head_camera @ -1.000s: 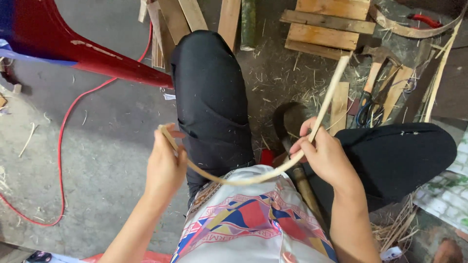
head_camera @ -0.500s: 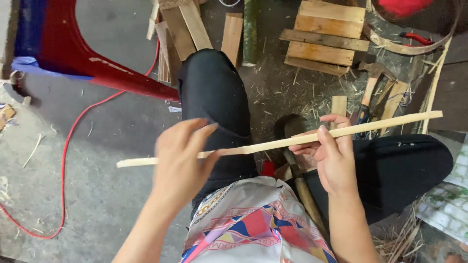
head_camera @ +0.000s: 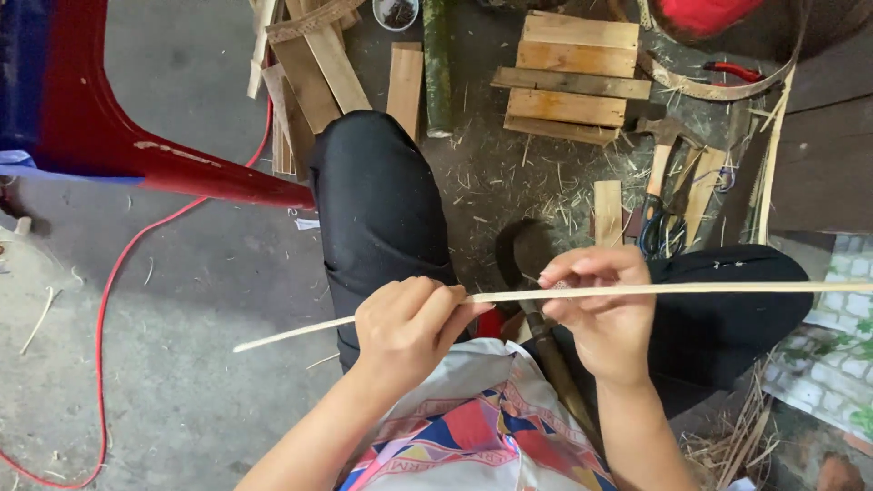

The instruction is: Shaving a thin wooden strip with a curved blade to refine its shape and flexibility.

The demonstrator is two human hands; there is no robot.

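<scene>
Both hands are clamped on one long thin pale bamboo strip (head_camera: 691, 290), held roughly level across your lap. Going left to right: a red plastic chair leg (head_camera: 182, 164) angles over the grey concrete floor (head_camera: 182, 364), and a red cable (head_camera: 105, 309) loops past it. The strip's free tapered end pokes out left over that floor. Your left hand (head_camera: 409, 327) has its fingers curled over the strip above your black-trousered knee (head_camera: 382, 209), likely as the steadying grip. Your right hand (head_camera: 600, 318) pinches it just beside, thumb and fingertips on top, so the two hands sit near each other but apart, probably to keep the flexible strip from sagging. A dark-bladed knife with wooden handle (head_camera: 546, 336) lies under the right hand, between your legs, within easy reach. The strip's long end runs off the right edge of the view. Beyond your knees: flat wooden planks (head_camera: 573, 77), a green bamboo pole (head_camera: 438, 64), a wooden-handled hammer (head_camera: 659, 150), blue-handled scissors (head_camera: 662, 235), all parked on the floor, well apart from the strip.
</scene>
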